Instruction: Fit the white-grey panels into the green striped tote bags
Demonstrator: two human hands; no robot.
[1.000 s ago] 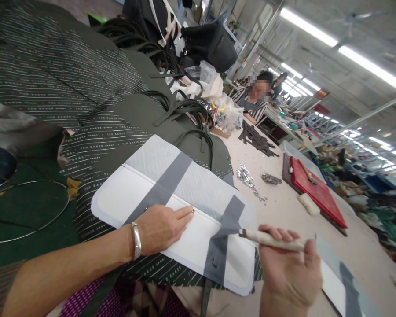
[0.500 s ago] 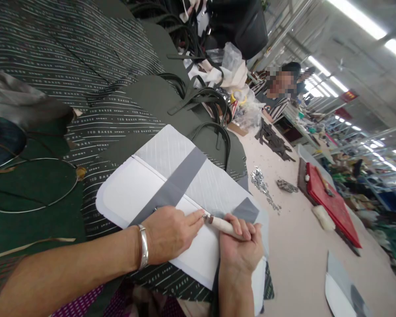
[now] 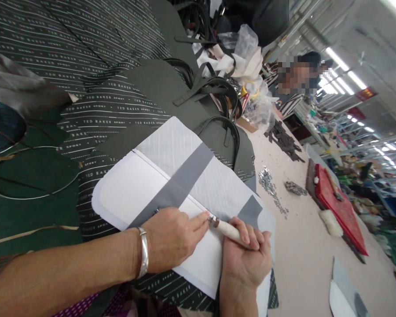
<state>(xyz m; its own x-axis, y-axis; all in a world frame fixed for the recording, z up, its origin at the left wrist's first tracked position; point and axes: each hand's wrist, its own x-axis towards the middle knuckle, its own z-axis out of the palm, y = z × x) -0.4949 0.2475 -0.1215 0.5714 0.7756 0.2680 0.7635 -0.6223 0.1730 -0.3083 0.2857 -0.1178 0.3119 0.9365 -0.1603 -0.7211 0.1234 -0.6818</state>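
My right hand [image 3: 246, 251] is wrapped around the pale handle of an awl [image 3: 232, 232]. The awl's metal collar points left, and its tip meets a white and grey bag panel [image 3: 119, 191] near the seam. Beside that tip are the fingertips of my left hand [image 3: 174, 233], pressed together against the panel; its other fingers curl under, and whatever they may hold is hidden. A small metal piece [image 3: 157, 210] shows on the panel's dark grey band just above my left hand. Beneath the panel lies dark printed lining fabric [image 3: 115, 99].
Dark straps [image 3: 218, 88] and plastic wrapping [image 3: 247, 44] are heaped beyond the panel. To the right, small metal parts [image 3: 269, 182], a red board [image 3: 339, 207] and another panel [image 3: 345, 293] rest on the pale table [image 3: 303, 246]. A person [image 3: 293, 88] is farther back.
The view has shifted slightly, so table items sit a little farther right. Both hands stay at the same place on the panel, the awl still in my right hand.
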